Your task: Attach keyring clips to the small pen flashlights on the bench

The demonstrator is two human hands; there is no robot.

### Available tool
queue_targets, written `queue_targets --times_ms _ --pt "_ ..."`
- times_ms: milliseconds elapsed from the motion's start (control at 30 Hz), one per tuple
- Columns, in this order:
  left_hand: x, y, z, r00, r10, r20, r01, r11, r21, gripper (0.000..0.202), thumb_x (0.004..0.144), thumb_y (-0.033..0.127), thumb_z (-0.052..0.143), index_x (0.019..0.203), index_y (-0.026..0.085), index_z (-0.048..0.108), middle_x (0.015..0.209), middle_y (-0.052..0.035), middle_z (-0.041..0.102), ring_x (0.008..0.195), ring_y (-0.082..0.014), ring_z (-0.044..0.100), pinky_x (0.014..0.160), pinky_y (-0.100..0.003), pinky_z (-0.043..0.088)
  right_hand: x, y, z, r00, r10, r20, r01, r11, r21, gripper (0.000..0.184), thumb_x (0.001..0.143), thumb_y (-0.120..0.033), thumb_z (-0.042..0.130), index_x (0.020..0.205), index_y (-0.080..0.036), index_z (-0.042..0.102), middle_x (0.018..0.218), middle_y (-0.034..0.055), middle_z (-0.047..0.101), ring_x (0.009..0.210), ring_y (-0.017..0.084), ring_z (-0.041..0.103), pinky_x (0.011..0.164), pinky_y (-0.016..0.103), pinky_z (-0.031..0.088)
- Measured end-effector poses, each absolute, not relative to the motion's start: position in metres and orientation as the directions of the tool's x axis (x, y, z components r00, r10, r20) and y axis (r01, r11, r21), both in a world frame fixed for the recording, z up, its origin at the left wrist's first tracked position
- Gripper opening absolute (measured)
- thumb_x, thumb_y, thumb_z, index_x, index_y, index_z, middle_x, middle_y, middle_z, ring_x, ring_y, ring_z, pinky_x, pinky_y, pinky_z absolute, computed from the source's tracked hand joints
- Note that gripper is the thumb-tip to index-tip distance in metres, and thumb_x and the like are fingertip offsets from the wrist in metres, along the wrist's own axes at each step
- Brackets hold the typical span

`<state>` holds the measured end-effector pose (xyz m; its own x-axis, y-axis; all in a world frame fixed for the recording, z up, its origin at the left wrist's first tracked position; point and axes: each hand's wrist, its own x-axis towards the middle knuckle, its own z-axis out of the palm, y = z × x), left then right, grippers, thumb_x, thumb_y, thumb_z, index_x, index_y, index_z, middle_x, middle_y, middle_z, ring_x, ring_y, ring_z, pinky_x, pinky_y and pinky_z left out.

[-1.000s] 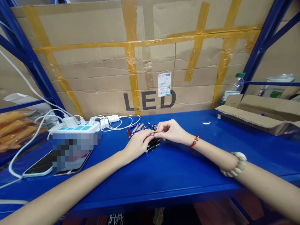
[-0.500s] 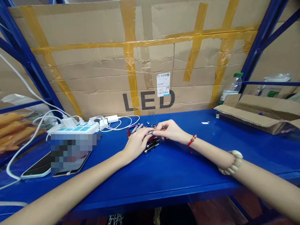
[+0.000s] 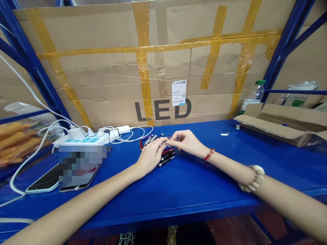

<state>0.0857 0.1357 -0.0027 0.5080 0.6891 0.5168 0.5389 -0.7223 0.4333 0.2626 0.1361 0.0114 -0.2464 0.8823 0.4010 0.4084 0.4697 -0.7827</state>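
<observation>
My left hand point(image 3: 151, 153) rests over a small pile of slim pen-shaped tubes, its thumb and fingertips pinched together. From the right, my right hand point(image 3: 188, 142) meets it, thumb and forefinger closed at the same spot. A small silvery piece shows between the fingertips of both hands, mostly covered, so its kind is unclear. Black tubes point(image 3: 167, 160) with silvery ends lie just below the fingers. A red tube point(image 3: 141, 145), silver-grey tubes point(image 3: 153, 139) and a purple one point(image 3: 146, 137) stick out behind my left hand.
On the left are a white power strip point(image 3: 89, 140) with chargers and cables, and two phones point(image 3: 44, 178). An open cardboard box point(image 3: 278, 127) and a plastic bottle point(image 3: 251, 97) stand at the right. A large taped cardboard sheet point(image 3: 107, 85) backs the blue shelf point(image 3: 204, 190).
Both hands stay together over the pile, with the fingertips shifted slightly. The silvery piece is more covered now. The whole view has moved a little.
</observation>
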Motion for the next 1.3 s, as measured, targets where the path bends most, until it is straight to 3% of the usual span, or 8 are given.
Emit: queue_targets --times_ms 167,333,667,867,1300 --pt "0.086 0.137 -0.004 0.496 0.705 0.508 0.548 -0.707 0.447 0.028 0.09 0.026 0.033 0.111 0.022 0.052 0.108 -0.0036 0.06 0.099 -0.0186 0.055 0.086 -0.033 0.043 0.267 0.137 0.014 -0.265 0.756 0.599 0.448 0.646 -0.618 0.031 0.066 -0.043 0.069 0.08 -0.016 0.068 0.077 0.004 0.062 0.049 0.007 0.048 0.046 0.021 0.039" --pt "0.085 0.137 -0.005 0.494 0.719 0.489 0.559 -0.693 0.455 0.03 0.091 0.029 0.031 0.111 0.023 0.051 0.111 -0.0031 0.059 0.103 -0.0198 0.054 0.091 -0.037 0.041 0.266 0.137 0.013 -0.348 0.737 0.58 0.298 0.673 -0.677 0.029 0.069 -0.042 0.067 0.075 -0.014 0.068 0.08 0.0054 0.059 0.042 0.005 0.047 0.039 0.021 0.039" --pt "0.084 0.139 -0.005 0.494 0.72 0.488 0.586 -0.69 0.424 0.031 0.091 0.032 0.031 0.11 0.022 0.053 0.113 -0.0036 0.058 0.107 -0.0201 0.051 0.092 -0.037 0.041 0.267 0.137 0.012 -0.323 0.71 0.625 0.322 0.704 -0.633 0.025 0.069 -0.039 0.068 0.083 -0.018 0.07 0.078 0.0034 0.059 0.044 0.004 0.045 0.042 0.021 0.04" --pt "0.085 0.136 -0.002 0.552 0.689 0.47 0.496 -0.724 0.479 0.031 0.091 0.03 0.031 0.111 0.022 0.052 0.111 -0.003 0.06 0.102 -0.0188 0.054 0.09 -0.034 0.041 0.268 0.137 0.011 -0.351 0.715 0.604 0.254 0.694 -0.674 0.025 0.068 -0.041 0.068 0.072 -0.017 0.069 0.077 0.0034 0.056 0.044 0.005 0.047 0.039 0.022 0.042" --pt "0.084 0.128 0.002 0.594 0.707 0.385 0.457 -0.69 0.561 0.029 0.092 0.033 0.027 0.11 0.019 0.045 0.098 -0.0039 0.061 0.088 -0.0175 0.057 0.077 -0.03 0.042 0.274 0.138 0.015 -0.452 0.589 0.67 0.326 0.808 -0.49 0.015 0.076 -0.027 0.063 0.07 -0.015 0.067 0.075 0.0033 0.056 0.047 0.005 0.048 0.043 0.021 0.042"
